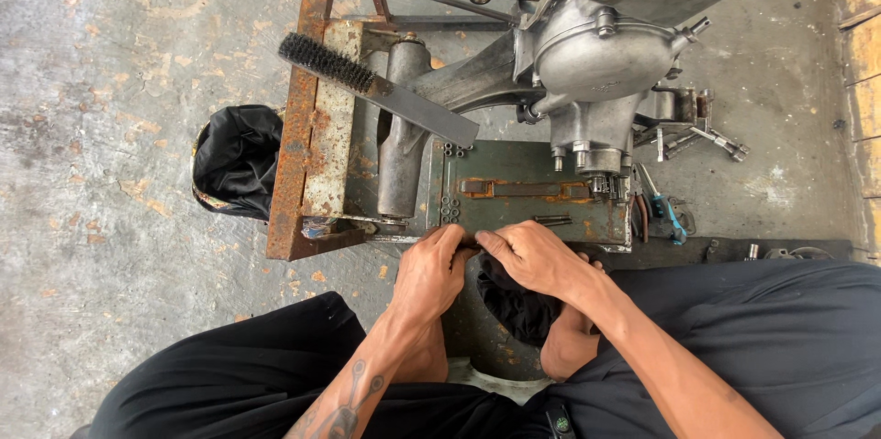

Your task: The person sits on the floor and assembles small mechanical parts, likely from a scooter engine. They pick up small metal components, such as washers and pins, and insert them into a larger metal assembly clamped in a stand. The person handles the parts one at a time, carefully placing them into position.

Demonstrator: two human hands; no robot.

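Note:
My left hand (429,269) and my right hand (532,257) meet fingertip to fingertip at the near edge of a green metal stand plate (523,173). Both pinch something small and dark between them; I cannot tell what it is. A black cloth (517,306) hangs under my right hand, between my knees. Just beyond my fingers small bolts (552,219) lie on the plate. A grey engine casing (587,63) sits on the stand above. A wire brush (376,88) rests across the rusty frame (298,127).
A bin lined with a black bag (237,159) stands left of the frame on the concrete floor. Pliers and screwdrivers with blue handles (663,210) lie to the right of the plate, with sockets and wrenches (716,138) beyond. Wooden boards run along the right edge.

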